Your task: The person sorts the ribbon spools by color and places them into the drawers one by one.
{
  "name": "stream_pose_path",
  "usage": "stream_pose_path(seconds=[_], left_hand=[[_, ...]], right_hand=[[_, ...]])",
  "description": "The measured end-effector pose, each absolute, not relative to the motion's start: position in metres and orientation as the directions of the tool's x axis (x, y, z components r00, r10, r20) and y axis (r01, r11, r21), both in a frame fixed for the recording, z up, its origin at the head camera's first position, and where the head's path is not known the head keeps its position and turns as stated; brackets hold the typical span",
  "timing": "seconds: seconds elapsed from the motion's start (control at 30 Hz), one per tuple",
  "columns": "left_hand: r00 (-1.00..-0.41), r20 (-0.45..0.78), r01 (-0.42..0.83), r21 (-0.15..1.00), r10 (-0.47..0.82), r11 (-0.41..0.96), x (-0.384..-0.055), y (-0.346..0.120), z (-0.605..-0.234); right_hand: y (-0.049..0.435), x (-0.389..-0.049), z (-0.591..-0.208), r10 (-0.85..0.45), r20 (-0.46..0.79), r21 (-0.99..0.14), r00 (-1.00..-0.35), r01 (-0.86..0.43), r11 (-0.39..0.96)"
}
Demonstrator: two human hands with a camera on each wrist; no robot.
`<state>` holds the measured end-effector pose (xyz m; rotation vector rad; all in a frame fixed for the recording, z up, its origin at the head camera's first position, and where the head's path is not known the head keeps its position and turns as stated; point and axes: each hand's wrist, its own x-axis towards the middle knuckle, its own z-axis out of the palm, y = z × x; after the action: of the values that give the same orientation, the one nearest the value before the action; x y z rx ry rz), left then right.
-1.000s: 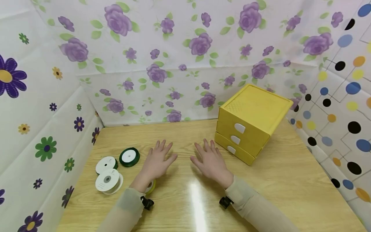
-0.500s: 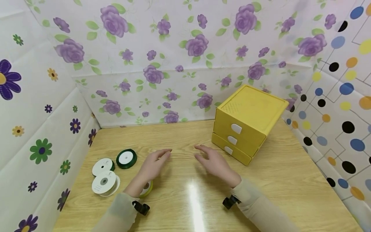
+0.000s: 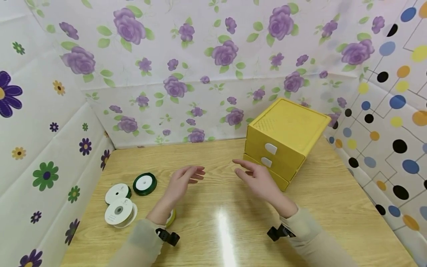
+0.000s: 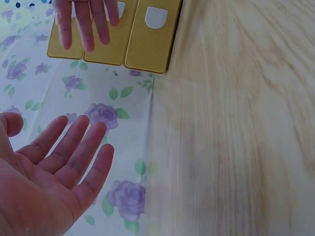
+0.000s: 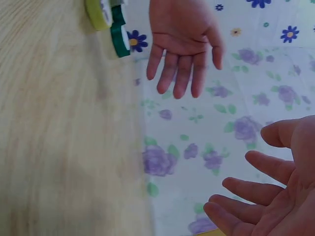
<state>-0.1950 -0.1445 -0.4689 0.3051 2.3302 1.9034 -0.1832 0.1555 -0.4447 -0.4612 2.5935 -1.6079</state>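
Note:
Both hands hover over the middle of the wooden table, palms turned toward each other, and neither holds anything. The left hand has relaxed, nearly straight fingers; in the left wrist view its palm faces the camera. A yellow ribbon spool is partly hidden behind the left wrist. My right hand is in front of a yellow drawer box, covering part of its lowest drawer. Its loosely spread fingers show in the right wrist view. Two white drawer tabs show on the box front in the head view.
On the left lie a dark green ribbon spool, a white-faced green spool and a white spool overlapping it. Patterned cloth walls enclose the table at the back and both sides.
The hands have turned from palms down to palms facing each other. My right hand has shifted right, in front of the drawer box. The view has shifted slightly; the spools and box stay put.

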Motion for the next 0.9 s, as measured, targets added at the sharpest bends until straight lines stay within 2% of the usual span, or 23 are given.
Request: stream_pose_path(seconds=[0.2,0.43,0.57,0.67,0.8,0.9], left_hand=[[-0.971,0.069,0.104,0.984,0.231,0.147,-0.198,-0.135,-0.461],[-0.965,0.131,0.151,0.986,0.226,0.076,-0.205,-0.127,-0.45],[-0.963,0.16,0.167,0.986,0.217,0.014,-0.206,-0.12,-0.444],[-0.962,0.173,0.172,0.985,0.21,-0.021,-0.207,-0.115,-0.44],[-0.962,0.182,0.178,0.983,0.205,-0.034,-0.208,-0.111,-0.439],[-0.963,0.18,0.178,0.984,0.2,-0.028,-0.209,-0.11,-0.439]], right_hand=[[0.167,-0.177,-0.418,-0.272,0.237,-0.856,-0.933,-0.333,0.396],[0.186,-0.17,-0.392,-0.199,0.407,-0.802,-0.891,-0.453,0.389],[0.201,-0.167,-0.377,-0.12,0.51,-0.785,-0.852,-0.518,0.34],[0.215,-0.166,-0.366,-0.044,0.541,-0.791,-0.84,-0.526,0.311],[0.236,-0.163,-0.357,0.084,0.57,-0.782,-0.818,-0.508,0.361],[0.249,-0.163,-0.356,0.158,0.633,-0.728,-0.758,-0.512,0.456]])
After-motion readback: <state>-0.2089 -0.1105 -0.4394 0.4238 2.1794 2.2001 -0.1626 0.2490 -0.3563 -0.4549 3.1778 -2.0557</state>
